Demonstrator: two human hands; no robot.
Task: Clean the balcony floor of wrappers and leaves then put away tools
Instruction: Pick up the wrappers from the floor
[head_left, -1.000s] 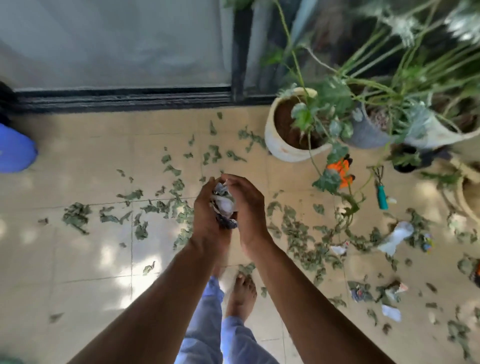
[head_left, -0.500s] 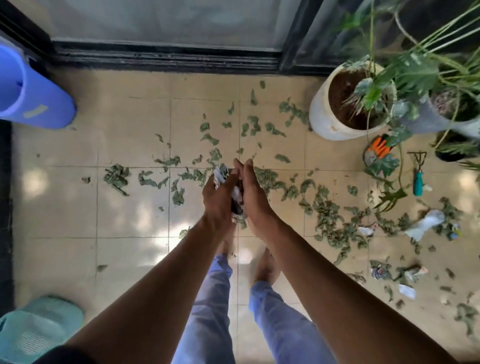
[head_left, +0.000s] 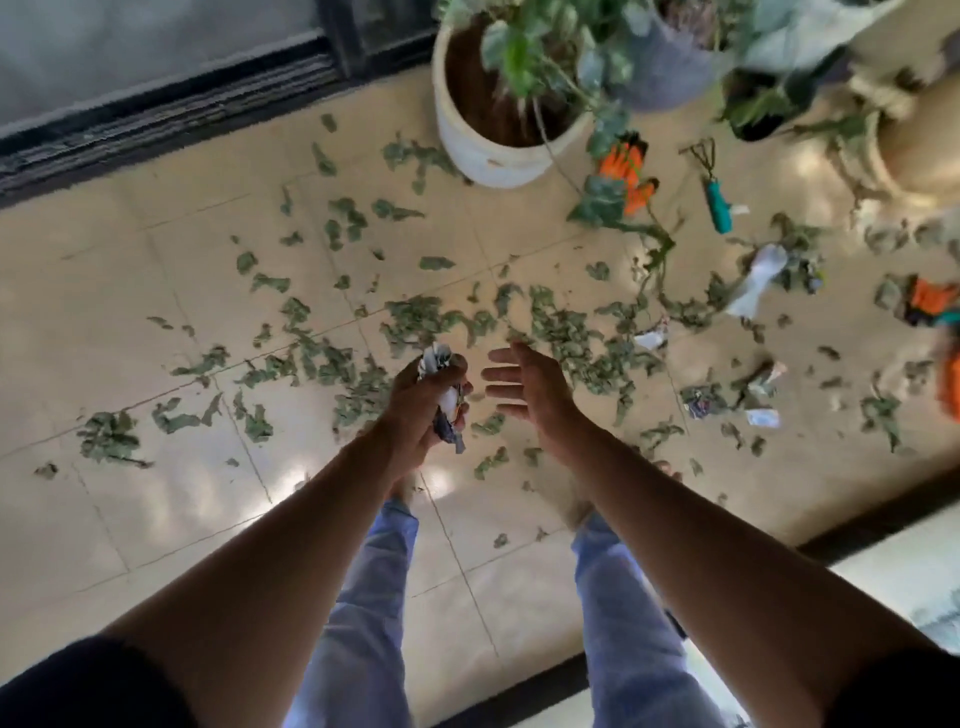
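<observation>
The crumpled wad of white and dark printed wrappers (head_left: 444, 400), pressed between both hands half a second ago, now sits in the left hand (head_left: 423, 402) alone, at the centre of the frame; its fingers are curled tight round the wad, whose ends stick out above and below the fist. The right hand (head_left: 524, 389) has come away and hangs just beside it, palm up, fingers spread and holding nothing. On the beige tiled balcony floor (head_left: 130, 322) the scattered green leaf scraps (head_left: 415, 322) are too many to count, and about five loose wrappers (head_left: 756, 278) lie at the right of the frame. One teal-handled hand rake (head_left: 714, 187) and one orange and black glove (head_left: 626, 169) lie at upper right, beside one white round plant pot (head_left: 488, 150); further pots are blurred.
</observation>
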